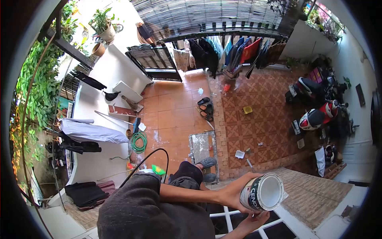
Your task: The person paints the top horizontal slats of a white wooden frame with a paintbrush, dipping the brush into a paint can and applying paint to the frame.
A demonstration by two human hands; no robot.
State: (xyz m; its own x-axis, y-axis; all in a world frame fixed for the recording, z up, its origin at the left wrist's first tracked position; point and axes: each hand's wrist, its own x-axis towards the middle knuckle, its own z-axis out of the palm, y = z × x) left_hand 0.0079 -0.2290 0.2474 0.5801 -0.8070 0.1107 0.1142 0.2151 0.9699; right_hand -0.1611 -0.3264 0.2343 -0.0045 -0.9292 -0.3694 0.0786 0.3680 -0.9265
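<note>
My left hand (232,194) grips the side of an open paint can (263,191). The can is tilted on its side with its mouth facing right. It is white inside and has a dark label with pale letters. My right hand (253,221) is just under the can, with its fingers at the can's lower edge; I cannot tell whether they touch it. My dark-sleeved torso (135,211) fills the lower left, and my knee and sandalled feet (207,163) are beyond it.
I look down from a height onto a tiled courtyard (171,103). There are motorbikes (314,117) at the right, hanging clothes (223,51) at the back, a green hose (139,142), sandals (205,107), a white window frame (234,217) below my hands, and a black cable (151,155) by my shoulder.
</note>
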